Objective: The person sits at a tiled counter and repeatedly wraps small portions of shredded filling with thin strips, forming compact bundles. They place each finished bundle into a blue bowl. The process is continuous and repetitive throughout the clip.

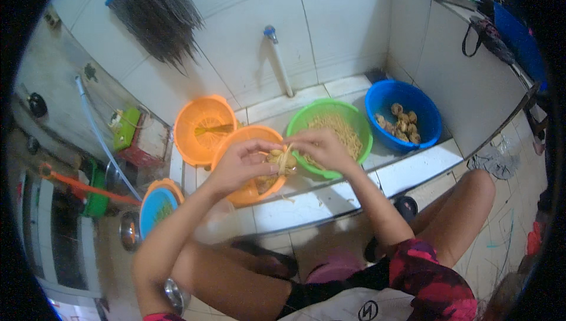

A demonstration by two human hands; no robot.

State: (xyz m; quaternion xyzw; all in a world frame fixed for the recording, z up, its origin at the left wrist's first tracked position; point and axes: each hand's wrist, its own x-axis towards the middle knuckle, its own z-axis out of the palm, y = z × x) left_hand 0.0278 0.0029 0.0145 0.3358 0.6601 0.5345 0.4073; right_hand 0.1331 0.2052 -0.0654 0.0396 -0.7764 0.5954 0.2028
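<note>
My left hand (239, 164) holds a pale yellow, lumpy bundle (283, 160) with thin strands around it. Its fingers curl round the bundle's side above the front orange basin (246, 133). My right hand (323, 145) comes in over the green colander (366, 134), its fingertips pinched at the bundle's upper edge, where a strand seems to be between them. Long pale strands (336, 127) like noodles fill the colander. Several brownish round bundles (405, 125) lie in the blue basin (425, 105) at the right. My left hand partly covers what is in the front orange basin.
Behind stands another orange basin (187, 118) with yellow strips in it. A light blue bowl (151, 210) with green bits is at the left. A water pipe with a tap (277, 55) rises at the tiled wall. The white tiled ledge (407, 173) runs before my knees.
</note>
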